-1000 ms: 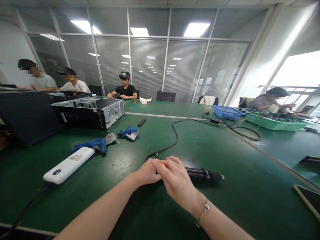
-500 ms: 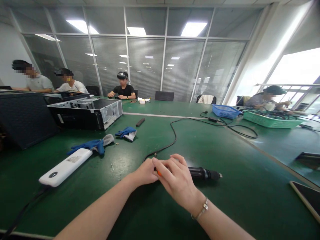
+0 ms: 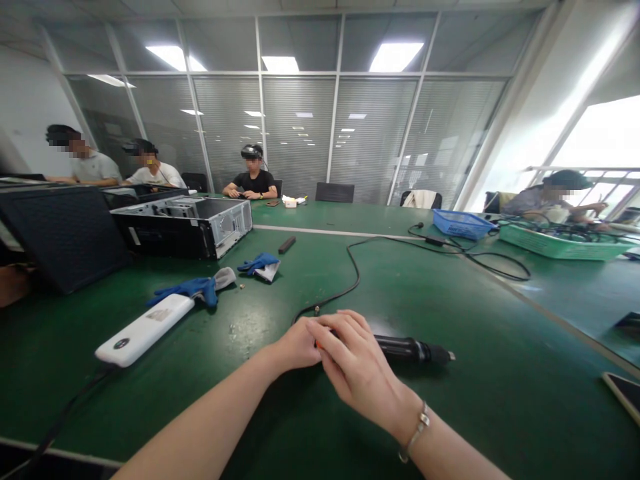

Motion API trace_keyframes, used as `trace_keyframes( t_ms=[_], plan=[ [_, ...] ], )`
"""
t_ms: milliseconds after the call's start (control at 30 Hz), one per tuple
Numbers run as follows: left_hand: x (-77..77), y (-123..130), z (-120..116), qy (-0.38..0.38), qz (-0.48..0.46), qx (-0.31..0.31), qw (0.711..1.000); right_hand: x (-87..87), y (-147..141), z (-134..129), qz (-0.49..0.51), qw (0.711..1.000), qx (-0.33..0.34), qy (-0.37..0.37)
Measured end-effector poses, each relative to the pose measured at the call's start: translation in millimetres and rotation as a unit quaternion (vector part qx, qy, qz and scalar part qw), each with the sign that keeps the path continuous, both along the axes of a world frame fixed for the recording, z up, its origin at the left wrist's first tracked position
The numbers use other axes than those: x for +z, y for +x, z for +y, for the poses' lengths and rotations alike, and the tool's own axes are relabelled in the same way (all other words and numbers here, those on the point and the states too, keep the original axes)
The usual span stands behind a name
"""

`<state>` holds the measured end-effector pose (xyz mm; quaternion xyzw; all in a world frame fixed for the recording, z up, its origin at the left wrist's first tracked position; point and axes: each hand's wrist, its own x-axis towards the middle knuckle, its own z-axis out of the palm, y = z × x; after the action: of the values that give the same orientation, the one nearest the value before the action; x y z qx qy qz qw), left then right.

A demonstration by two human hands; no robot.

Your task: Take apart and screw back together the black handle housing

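Observation:
A black electric screwdriver [image 3: 407,348] lies sideways low over the green table, its bit end pointing right. My right hand [image 3: 353,357] is closed over its rear half, fingers bent down toward my left hand. My left hand [image 3: 299,343] is closed at the tool's tail end, touching the right fingertips; its own fingertips are mostly hidden. A bit of orange shows between the hands. From behind my left hand a black cable [image 3: 356,270] runs away across the table.
On the left are a white power strip [image 3: 145,330], blue-grey gloves [image 3: 193,290] and an open computer case [image 3: 185,230]. A dark bar [image 3: 287,245] lies beyond. Blue basket [image 3: 463,225] and green basket [image 3: 560,241] stand at right. Several people sit around the table.
The view has turned slightly left, so everything sits a little further right. Both hands keep nearly the same hold on the electric screwdriver.

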<state>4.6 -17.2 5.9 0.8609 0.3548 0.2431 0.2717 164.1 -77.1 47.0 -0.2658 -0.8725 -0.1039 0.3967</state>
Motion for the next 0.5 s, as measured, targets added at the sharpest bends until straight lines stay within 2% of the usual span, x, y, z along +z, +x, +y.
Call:
trace_keyframes(
  t_ms=[67, 200, 267, 400, 500],
  plan=[
    [-0.7, -0.5, -0.1, 0.022, -0.022, -0.019, 0.999, -0.7, -0.1, 0.2, -0.001, 1.0, 0.017, 0.007],
    [-3.7, -0.5, 1.0, 0.028, -0.025, -0.036, 0.999, -2.8, -0.1, 3.4, 0.022, 0.999, -0.029, 0.039],
    [-5.3, -0.4, 1.8, 0.027, -0.018, -0.033, 0.999, -2.3, -1.3, 4.7, 0.032, 0.998, -0.039, 0.037],
    [-5.3, -0.6, 1.5, 0.042, -0.016, -0.018, 0.999, -1.1, -4.3, 4.7, 0.01, 1.0, -0.003, 0.008],
    [-3.0, -0.8, 0.6, 0.02, 0.012, -0.002, 1.0, -3.4, -3.4, 5.4, 0.005, 1.0, -0.005, 0.024]
  ],
)
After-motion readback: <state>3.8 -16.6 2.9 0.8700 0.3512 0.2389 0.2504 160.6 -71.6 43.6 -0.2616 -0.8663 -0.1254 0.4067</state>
